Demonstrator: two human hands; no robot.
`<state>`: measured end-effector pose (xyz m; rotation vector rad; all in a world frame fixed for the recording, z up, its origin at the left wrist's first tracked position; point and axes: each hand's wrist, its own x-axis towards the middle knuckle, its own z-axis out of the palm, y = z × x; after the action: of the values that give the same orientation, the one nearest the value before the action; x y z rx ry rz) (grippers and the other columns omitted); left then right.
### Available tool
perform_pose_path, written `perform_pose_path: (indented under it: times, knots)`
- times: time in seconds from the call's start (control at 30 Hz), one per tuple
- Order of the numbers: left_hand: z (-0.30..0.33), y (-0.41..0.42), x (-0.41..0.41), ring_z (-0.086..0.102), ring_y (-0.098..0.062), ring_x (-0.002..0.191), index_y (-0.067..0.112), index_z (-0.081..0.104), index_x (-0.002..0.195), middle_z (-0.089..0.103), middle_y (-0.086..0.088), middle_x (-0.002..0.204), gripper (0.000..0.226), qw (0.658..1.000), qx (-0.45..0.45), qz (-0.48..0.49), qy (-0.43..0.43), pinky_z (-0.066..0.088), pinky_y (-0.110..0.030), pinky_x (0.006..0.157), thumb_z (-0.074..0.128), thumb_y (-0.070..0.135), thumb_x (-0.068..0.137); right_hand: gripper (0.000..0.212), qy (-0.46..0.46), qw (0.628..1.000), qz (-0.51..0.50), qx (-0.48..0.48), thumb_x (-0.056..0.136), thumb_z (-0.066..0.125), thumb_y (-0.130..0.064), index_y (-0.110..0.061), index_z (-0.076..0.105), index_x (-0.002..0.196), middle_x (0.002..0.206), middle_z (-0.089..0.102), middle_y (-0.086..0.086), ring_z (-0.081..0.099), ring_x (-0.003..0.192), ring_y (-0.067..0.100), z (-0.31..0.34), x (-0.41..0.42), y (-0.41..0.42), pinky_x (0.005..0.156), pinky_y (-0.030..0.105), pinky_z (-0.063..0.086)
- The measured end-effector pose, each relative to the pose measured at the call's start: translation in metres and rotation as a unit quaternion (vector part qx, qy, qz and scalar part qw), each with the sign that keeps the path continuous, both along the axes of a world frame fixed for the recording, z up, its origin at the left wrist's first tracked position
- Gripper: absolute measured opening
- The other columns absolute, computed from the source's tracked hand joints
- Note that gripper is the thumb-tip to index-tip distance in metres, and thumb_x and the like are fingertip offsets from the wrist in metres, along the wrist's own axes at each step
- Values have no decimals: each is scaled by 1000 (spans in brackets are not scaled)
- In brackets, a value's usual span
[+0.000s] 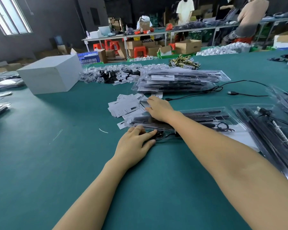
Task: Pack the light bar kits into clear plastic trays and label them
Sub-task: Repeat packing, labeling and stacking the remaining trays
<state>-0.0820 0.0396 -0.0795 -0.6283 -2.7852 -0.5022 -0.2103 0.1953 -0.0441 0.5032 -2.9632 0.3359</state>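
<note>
A clear plastic tray (201, 121) holding black light bars and a coiled cable lies in front of me on the green table. My left hand (134, 144) rests flat at the tray's near left corner, fingers straight and touching its edge. My right hand (158, 108) reaches across the tray's left end to a loose pile of white labels (123, 106). Its fingers and thumb pinch one label at the pile's right side. A stack of filled trays (181, 80) sits farther back.
More trays with black bars (273, 130) overlap at the right edge. A white box (51, 73) stands at the left, with a heap of small bagged parts (110, 75) beside it. A black USB cable (239, 92) trails at the right. People work at far tables.
</note>
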Motion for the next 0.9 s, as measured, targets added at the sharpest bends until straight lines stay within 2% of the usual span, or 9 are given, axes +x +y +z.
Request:
perform_pose_path:
  times: [0.13, 0.23, 0.3, 0.37, 0.43, 0.5, 0.57, 0.7, 0.9]
  knots:
    - [1, 1, 0, 43, -17, 112, 43, 52, 133, 53, 4, 120, 37, 1000, 1, -1, 2, 35, -25, 91, 48, 46, 96, 25, 106, 973, -64, -194, 96, 51, -16, -2, 66, 109, 114, 63, 13, 58, 102, 28, 17, 18, 9, 84, 36, 48]
    - [0, 0, 0, 43, -17, 111, 44, 53, 132, 53, 4, 117, 37, 1000, 4, -2, 1, 37, -26, 92, 49, 46, 96, 11, 172, 924, -135, -313, 92, 57, -9, -4, 64, 99, 93, 68, 9, 61, 86, 24, 27, 38, 22, 74, 35, 50]
    - [0, 0, -1, 43, -16, 111, 44, 53, 132, 52, 5, 116, 37, 1000, 6, -3, -1, 36, -25, 91, 49, 46, 95, 13, 161, 903, -163, -364, 91, 58, -7, -6, 59, 105, 87, 65, 7, 60, 79, 23, 29, 53, 31, 70, 35, 50]
    - [0, -1, -1, 42, -15, 111, 45, 52, 132, 52, 7, 115, 37, 1000, 2, -1, -3, 34, -22, 89, 49, 47, 95, 16, 123, 878, -193, -421, 93, 57, -8, -6, 60, 109, 90, 66, 8, 63, 82, 26, 26, 64, 42, 75, 39, 54]
    - [-1, -1, -1, 41, -13, 111, 47, 51, 132, 51, 8, 115, 38, 1000, 2, 1, -4, 31, -20, 86, 49, 49, 94, 13, 104, 851, -243, -453, 95, 54, -11, -4, 64, 97, 90, 68, 11, 64, 85, 30, 19, 76, 54, 74, 39, 53]
    - [-1, 0, -1, 40, -11, 111, 48, 51, 132, 50, 10, 113, 39, 1000, 5, 4, -5, 29, -19, 86, 48, 52, 94, 12, 96, 830, -293, -464, 94, 51, -12, -5, 58, 87, 84, 65, 9, 60, 79, 29, 12, 86, 66, 62, 32, 45]
    - [0, 1, 0, 39, -10, 111, 48, 52, 131, 48, 13, 111, 38, 1000, 7, 9, -10, 28, -18, 86, 43, 54, 95, 12, 104, 833, -315, -442, 94, 48, -13, -8, 53, 85, 78, 56, 3, 50, 73, 23, 4, 97, 75, 53, 29, 34]
    - [0, 0, 0, 40, -10, 112, 46, 54, 130, 44, 15, 105, 35, 999, 34, 9, -26, 27, -18, 89, 39, 46, 99, 15, 142, 877, -311, -337, 94, 45, -13, -6, 48, 82, 80, 50, 5, 43, 71, 21, -9, 113, 85, 53, 31, 27]
    - [2, 1, 1, 38, -5, 116, 46, 57, 126, 49, 17, 110, 31, 995, 76, 21, -56, 25, -16, 89, 43, 44, 98, 6, 143, 905, -255, -308, 88, 49, -5, -8, 46, 92, 75, 52, 5, 46, 67, 25, -13, 123, 89, 53, 32, 29]
